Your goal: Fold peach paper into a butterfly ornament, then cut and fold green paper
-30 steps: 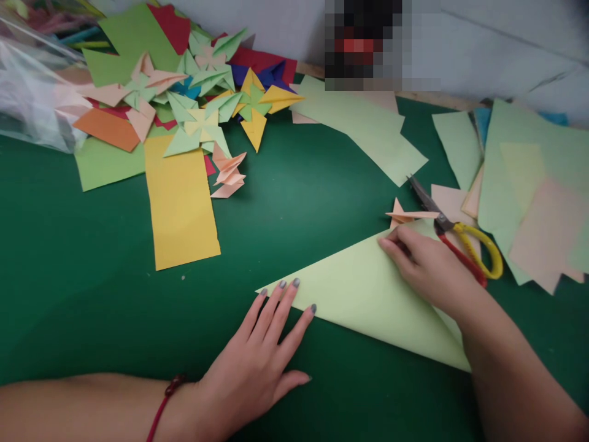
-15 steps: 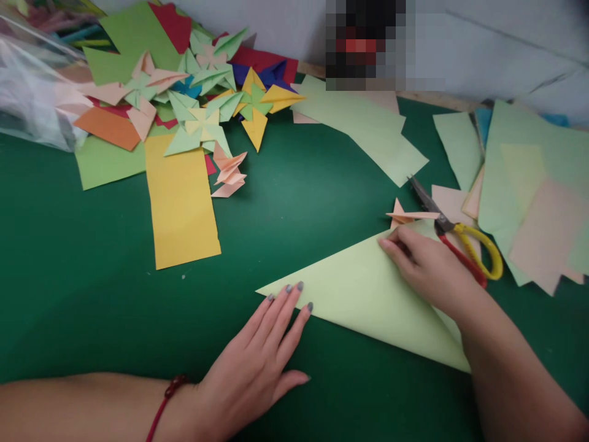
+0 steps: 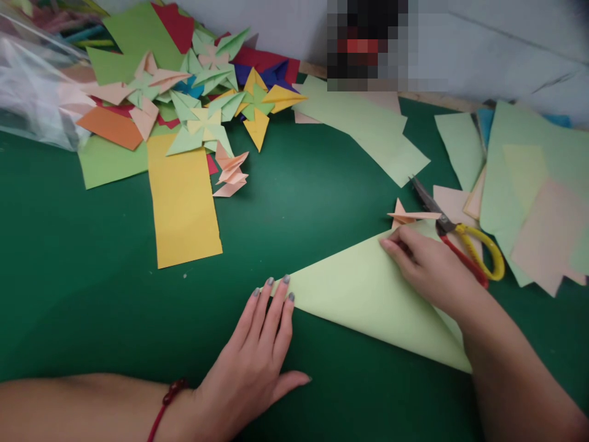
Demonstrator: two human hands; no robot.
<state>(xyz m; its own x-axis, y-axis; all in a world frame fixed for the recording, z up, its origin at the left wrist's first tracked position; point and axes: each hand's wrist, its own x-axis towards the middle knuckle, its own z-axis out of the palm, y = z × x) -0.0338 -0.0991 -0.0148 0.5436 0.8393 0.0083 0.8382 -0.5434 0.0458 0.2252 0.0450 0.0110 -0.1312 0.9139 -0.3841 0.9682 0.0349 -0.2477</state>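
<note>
A sheet of light green paper (image 3: 354, 285), folded into a long triangle, lies on the green tabletop with its narrow tip pointing left. My left hand (image 3: 260, 353) is open, its fingertips lying flat over that tip and its thumb stretched out to the side. With curled fingers, my right hand (image 3: 426, 264) grips the paper at its upper edge; the thumb and index fingertip meet there. Just beyond the right hand are scissors (image 3: 444, 224) with one yellow and one red handle. A small pink folded paper piece (image 3: 405, 216) touches their blades.
Several folded paper pinwheel shapes (image 3: 202, 124) sit on coloured sheets at the back left, beside a clear plastic bag (image 3: 41, 86). A yellow paper strip (image 3: 184, 209) lies nearer. Pale green and pink sheets (image 3: 519, 166) overlap at the right. A wall (image 3: 497, 55) bounds the back.
My left hand has slid a little to the left, and its fingers now cover the paper's tip. The right hand keeps its place on the upper edge.
</note>
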